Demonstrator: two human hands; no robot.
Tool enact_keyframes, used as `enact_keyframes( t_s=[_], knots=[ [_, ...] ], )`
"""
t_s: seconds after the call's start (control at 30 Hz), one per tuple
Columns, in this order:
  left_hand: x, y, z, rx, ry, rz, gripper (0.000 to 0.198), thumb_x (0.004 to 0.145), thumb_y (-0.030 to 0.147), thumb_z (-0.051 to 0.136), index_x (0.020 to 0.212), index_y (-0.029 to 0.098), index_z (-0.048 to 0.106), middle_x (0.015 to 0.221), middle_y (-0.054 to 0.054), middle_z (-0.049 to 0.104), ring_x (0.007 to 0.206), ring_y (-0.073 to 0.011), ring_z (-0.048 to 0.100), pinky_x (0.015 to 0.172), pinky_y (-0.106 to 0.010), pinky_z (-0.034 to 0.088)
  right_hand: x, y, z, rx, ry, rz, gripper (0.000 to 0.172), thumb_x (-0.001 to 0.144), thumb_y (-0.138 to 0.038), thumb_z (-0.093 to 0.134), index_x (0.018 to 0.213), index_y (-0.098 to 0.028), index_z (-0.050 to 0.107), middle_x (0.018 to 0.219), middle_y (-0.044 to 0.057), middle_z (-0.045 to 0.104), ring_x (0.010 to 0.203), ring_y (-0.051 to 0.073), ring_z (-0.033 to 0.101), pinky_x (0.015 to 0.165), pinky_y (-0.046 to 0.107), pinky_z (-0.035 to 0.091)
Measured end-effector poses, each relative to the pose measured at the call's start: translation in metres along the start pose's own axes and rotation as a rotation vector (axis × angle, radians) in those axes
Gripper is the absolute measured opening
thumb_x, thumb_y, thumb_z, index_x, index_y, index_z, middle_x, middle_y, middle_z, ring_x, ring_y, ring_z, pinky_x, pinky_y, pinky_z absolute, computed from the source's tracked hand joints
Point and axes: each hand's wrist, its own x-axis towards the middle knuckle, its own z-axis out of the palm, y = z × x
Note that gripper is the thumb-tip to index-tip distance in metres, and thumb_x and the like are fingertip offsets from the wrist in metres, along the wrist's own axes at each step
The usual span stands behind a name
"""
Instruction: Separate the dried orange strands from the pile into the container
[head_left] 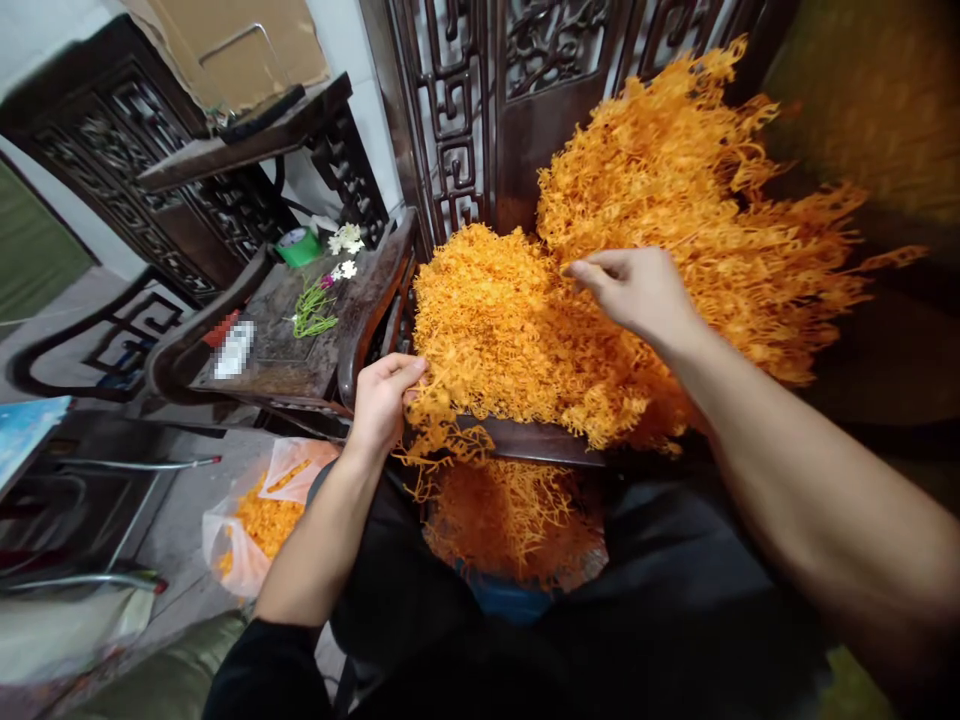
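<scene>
A large heap of curly, branching orange pieces (495, 320) covers a dark wooden seat in front of me, rising higher toward the right. At the heap's left edge, my left hand (382, 400) is closed, thumb against fingers, on a clump of orange strands (442, 435) that hangs over the seat's front edge. My right hand (637, 290) is above the middle of the heap with thumb and fingertips pinched together. Whatever sits between those fingertips is too small to make out. More orange strands (536, 505) lie below the seat between my knees.
Left of the heap, a carved wooden chair (277, 330) carries green tape (298, 246), white flowers (345, 240), green stems (313, 308) and a blurred white item (235, 350). A plastic bag (217, 525) of orange pieces stands on the floor. Carved chair backs (457, 120) rise behind.
</scene>
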Motion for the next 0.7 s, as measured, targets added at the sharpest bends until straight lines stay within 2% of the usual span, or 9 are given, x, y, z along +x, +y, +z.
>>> enact_keyframes(
  t_s=[0.1,0.2,0.27,0.33,0.4,0.47,0.53,0.6,0.7],
  knots=[
    [0.001,0.003,0.0,-0.062,-0.068,-0.068,0.029,0.072,0.037,0.087,0.081,0.013,0.072,0.073,-0.001,0.069,0.053,-0.0067,0.057,0.051,-0.02,0.046,-0.012,-0.013,-0.001,0.305,-0.084,0.239,0.034,0.094,-0.048,0.066,0.106,-0.019,0.078,0.078,0.008,0.07,0.057,0.015,0.051,0.051,0.032,0.037],
    [0.004,0.005,0.005,-0.116,-0.154,-0.154,0.029,0.075,0.036,0.085,0.087,0.014,0.069,0.088,-0.005,0.075,0.064,-0.0105,0.07,0.06,-0.021,0.057,-0.024,-0.041,0.008,0.596,-0.151,0.255,0.041,0.089,-0.048,0.074,0.12,-0.022,0.075,0.076,0.004,0.066,0.053,0.011,0.042,0.047,0.029,0.026],
    [0.006,0.005,0.007,-0.156,-0.186,-0.173,0.026,0.076,0.032,0.083,0.089,0.015,0.068,0.092,-0.006,0.076,0.069,-0.0126,0.074,0.063,-0.022,0.059,-0.031,-0.058,0.013,0.646,-0.2,0.21,0.039,0.088,-0.054,0.074,0.111,-0.023,0.077,0.066,0.001,0.058,0.051,0.011,0.037,0.047,0.029,0.024],
    [0.007,0.005,0.008,-0.193,-0.206,-0.171,0.024,0.077,0.029,0.081,0.092,0.014,0.069,0.091,-0.006,0.076,0.073,-0.0149,0.076,0.067,-0.023,0.061,-0.04,-0.072,0.017,0.584,-0.243,0.12,0.039,0.089,-0.059,0.071,0.095,-0.022,0.08,0.061,0.0,0.055,0.053,0.012,0.04,0.049,0.03,0.029],
    [0.006,0.006,0.01,-0.208,-0.231,-0.177,0.025,0.077,0.026,0.079,0.097,0.013,0.071,0.089,-0.007,0.076,0.077,-0.0175,0.078,0.071,-0.026,0.062,-0.05,-0.081,0.024,0.427,-0.287,-0.027,0.038,0.091,-0.058,0.07,0.087,-0.022,0.08,0.068,0.002,0.063,0.061,0.015,0.052,0.059,0.032,0.04],
    [0.003,0.006,0.011,-0.201,-0.251,-0.176,0.027,0.077,0.025,0.077,0.1,0.012,0.073,0.087,-0.008,0.076,0.081,-0.0197,0.078,0.074,-0.028,0.062,-0.06,-0.087,0.034,0.216,-0.311,-0.178,0.034,0.092,-0.054,0.072,0.097,-0.022,0.082,0.083,0.005,0.071,0.076,0.019,0.061,0.073,0.035,0.046],
    [0.0,0.006,0.014,-0.191,-0.263,-0.16,0.028,0.075,0.024,0.077,0.1,0.012,0.073,0.088,-0.009,0.077,0.084,-0.0215,0.079,0.077,-0.03,0.061,-0.069,-0.088,0.046,0.024,-0.312,-0.273,0.038,0.093,-0.051,0.071,0.115,-0.02,0.079,0.097,0.009,0.073,0.087,0.023,0.064,0.081,0.037,0.046],
    [-0.004,0.005,0.018,-0.176,-0.269,-0.135,0.027,0.072,0.022,0.076,0.097,0.011,0.074,0.09,-0.01,0.078,0.087,-0.0229,0.078,0.08,-0.032,0.061,-0.074,-0.089,0.056,-0.081,-0.299,-0.304,0.038,0.098,-0.047,0.065,0.118,-0.017,0.077,0.103,0.012,0.071,0.09,0.024,0.064,0.082,0.037,0.045],
    [-0.008,0.002,0.023,-0.068,-0.317,-0.089,0.029,0.073,0.023,0.076,0.1,0.012,0.076,0.091,-0.009,0.079,0.088,-0.0217,0.076,0.085,-0.033,0.059,-0.073,-0.089,0.061,-0.012,-0.247,-0.284,0.031,0.104,-0.037,0.053,0.095,-0.016,0.074,0.094,0.009,0.069,0.085,0.02,0.061,0.079,0.034,0.043]
  ],
)
